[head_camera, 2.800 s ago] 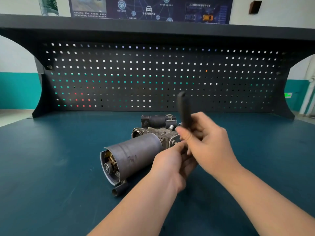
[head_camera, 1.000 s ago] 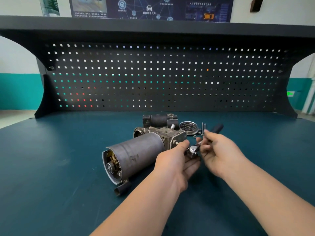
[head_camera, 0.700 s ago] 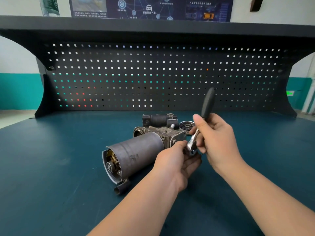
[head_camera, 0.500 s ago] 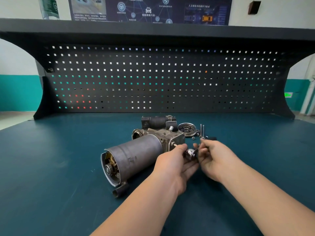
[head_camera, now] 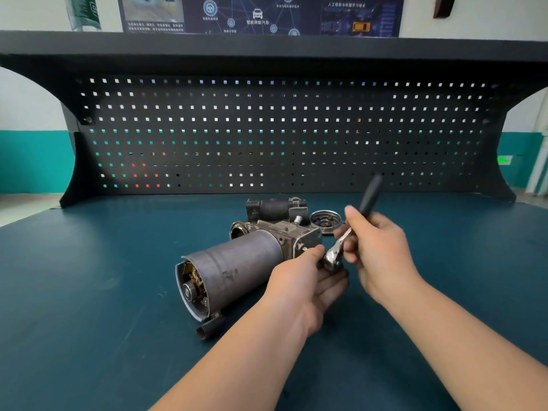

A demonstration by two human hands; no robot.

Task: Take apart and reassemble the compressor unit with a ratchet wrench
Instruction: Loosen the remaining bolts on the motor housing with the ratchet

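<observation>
Compressor unit (head_camera: pixel 237 268) dull grey metal; ratchet wrench (head_camera: pixel 335 256) glossy chrome, matt black handle

1 head-worn wide-angle view looks forward and down over the desk (head_camera: pixel 89 292), close above both forearms, which enter from 5 and 6 o'clock. It faces the pegboard (head_camera: pixel 267 129) at 12 o'clock; the shelf (head_camera: pixel 267 46) and poster (head_camera: pixel 258 13) bend along the top edge.

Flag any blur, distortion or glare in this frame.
Head view: the right hand and the wrench handle are smeared by motion; the left hand and compressor are sharp; wide-angle bending curves the shelf; backlight glows through the pegboard holes; no strong glare.
</observation>
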